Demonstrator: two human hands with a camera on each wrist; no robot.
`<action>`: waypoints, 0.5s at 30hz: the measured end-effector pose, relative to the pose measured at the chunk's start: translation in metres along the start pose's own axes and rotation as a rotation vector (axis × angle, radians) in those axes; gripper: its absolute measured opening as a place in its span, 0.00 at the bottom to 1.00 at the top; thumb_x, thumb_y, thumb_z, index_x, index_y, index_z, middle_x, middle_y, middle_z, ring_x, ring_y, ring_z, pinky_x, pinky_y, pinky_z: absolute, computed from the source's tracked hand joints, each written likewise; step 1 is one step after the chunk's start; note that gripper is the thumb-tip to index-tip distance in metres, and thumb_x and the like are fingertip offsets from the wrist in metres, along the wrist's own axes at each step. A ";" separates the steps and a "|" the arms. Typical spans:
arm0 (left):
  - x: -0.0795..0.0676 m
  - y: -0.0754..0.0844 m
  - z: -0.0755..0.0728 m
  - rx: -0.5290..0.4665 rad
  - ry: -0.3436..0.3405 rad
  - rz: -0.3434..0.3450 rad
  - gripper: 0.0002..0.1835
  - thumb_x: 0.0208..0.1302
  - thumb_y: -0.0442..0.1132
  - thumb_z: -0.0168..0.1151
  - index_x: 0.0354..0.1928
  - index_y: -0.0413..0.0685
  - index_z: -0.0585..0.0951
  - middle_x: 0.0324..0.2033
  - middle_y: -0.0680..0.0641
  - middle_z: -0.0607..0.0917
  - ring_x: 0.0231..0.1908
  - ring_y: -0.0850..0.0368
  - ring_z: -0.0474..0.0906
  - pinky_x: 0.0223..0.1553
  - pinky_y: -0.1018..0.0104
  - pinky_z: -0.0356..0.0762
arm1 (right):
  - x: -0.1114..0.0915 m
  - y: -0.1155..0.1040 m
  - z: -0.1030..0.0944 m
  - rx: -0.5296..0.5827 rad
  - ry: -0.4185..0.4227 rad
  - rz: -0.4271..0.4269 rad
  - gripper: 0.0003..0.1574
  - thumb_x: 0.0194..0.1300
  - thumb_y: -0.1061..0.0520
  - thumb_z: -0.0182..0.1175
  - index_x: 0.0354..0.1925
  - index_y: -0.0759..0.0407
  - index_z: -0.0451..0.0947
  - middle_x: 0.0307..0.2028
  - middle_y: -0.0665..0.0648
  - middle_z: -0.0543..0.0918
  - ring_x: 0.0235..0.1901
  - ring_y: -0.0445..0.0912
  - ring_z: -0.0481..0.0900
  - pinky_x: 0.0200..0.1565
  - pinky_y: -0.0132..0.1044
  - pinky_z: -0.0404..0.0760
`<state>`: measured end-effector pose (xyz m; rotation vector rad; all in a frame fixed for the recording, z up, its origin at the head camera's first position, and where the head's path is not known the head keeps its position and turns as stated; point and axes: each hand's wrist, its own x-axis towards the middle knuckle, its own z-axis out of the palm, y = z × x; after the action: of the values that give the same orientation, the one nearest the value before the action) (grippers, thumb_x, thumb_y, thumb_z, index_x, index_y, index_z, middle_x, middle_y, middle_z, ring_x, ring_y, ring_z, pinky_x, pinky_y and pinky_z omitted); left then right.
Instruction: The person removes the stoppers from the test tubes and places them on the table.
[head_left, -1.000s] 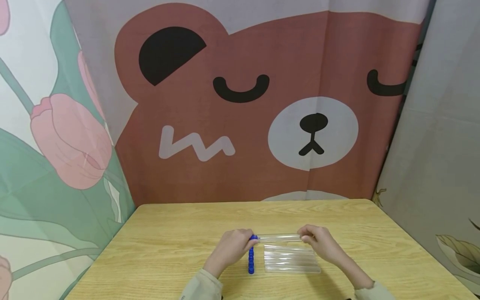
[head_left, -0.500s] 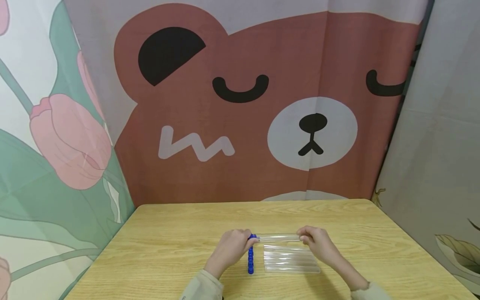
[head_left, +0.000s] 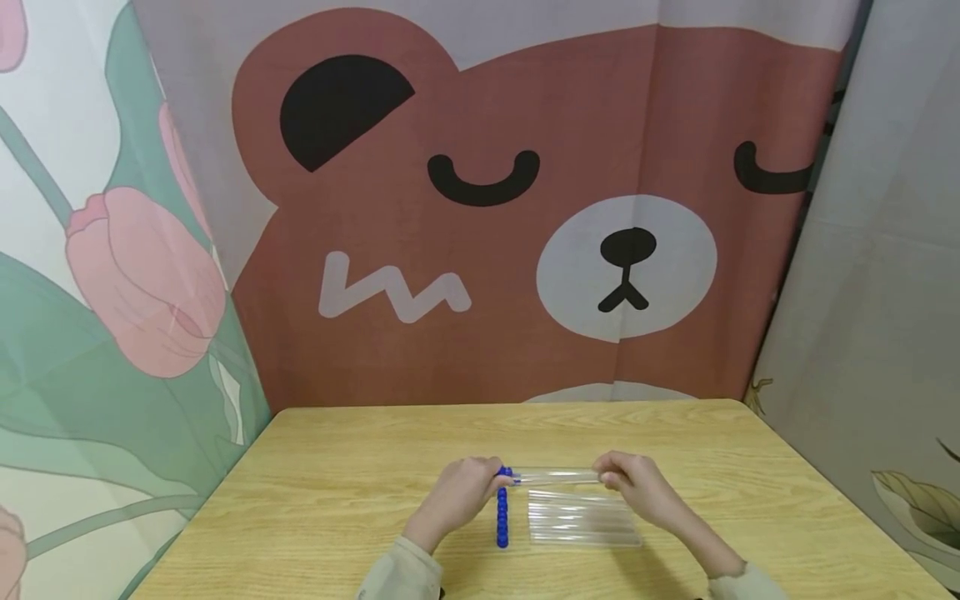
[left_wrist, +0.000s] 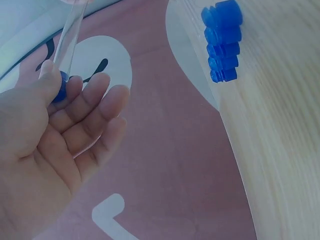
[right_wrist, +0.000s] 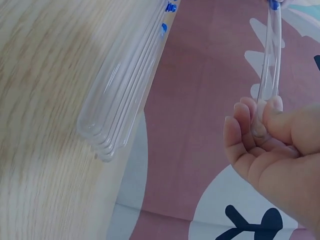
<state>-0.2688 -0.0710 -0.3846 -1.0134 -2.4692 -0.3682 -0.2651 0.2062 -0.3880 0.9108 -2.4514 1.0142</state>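
Above the table, a clear test tube [head_left: 555, 477] is held level between both hands. My left hand [head_left: 459, 496] pinches a blue cap [left_wrist: 61, 89] at the tube's mouth between thumb and index finger, the other fingers loosely bent. At the opposite end, my right hand [head_left: 641, 487] pinches the tube's rounded bottom, as the right wrist view shows. Fingers partly cover the cap, and how far it sits in the tube I cannot tell. Below the held tube, several clear test tubes [head_left: 581, 518] lie side by side, just right of a row of blue caps [head_left: 502, 521].
The wooden table [head_left: 360, 450] carries the tubes and caps near its front middle. A curtain with a bear print [head_left: 495, 350] hangs behind its far edge. Patterned cloths stand at the left [head_left: 135, 400] and right [head_left: 847, 350].
Both hands stay nearly in place on the tube and cap. The left fingers shift slightly left, and a bit of blue now shows just right of the thumb.
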 end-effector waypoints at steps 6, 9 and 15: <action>-0.001 -0.002 -0.001 -0.075 -0.067 0.017 0.12 0.63 0.42 0.52 0.22 0.49 0.70 0.16 0.60 0.63 0.17 0.68 0.58 0.19 0.77 0.60 | -0.002 0.005 -0.001 0.023 -0.008 -0.086 0.06 0.52 0.72 0.58 0.32 0.67 0.75 0.26 0.52 0.78 0.27 0.40 0.77 0.28 0.30 0.77; -0.001 -0.002 0.000 -0.124 -0.095 0.032 0.10 0.63 0.41 0.52 0.24 0.49 0.71 0.18 0.60 0.67 0.18 0.70 0.62 0.20 0.78 0.62 | -0.003 0.009 -0.002 0.038 -0.020 -0.101 0.06 0.53 0.72 0.57 0.32 0.66 0.75 0.26 0.52 0.78 0.27 0.41 0.77 0.28 0.30 0.77; -0.002 -0.001 -0.001 -0.162 -0.068 0.048 0.06 0.62 0.38 0.53 0.27 0.49 0.72 0.21 0.59 0.74 0.21 0.71 0.69 0.22 0.79 0.66 | -0.003 0.013 -0.005 0.061 -0.030 -0.088 0.06 0.53 0.72 0.57 0.33 0.67 0.75 0.26 0.53 0.78 0.25 0.44 0.77 0.26 0.32 0.77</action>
<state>-0.2681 -0.0732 -0.3845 -1.1666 -2.5022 -0.5334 -0.2712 0.2178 -0.3929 1.0517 -2.3935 1.0567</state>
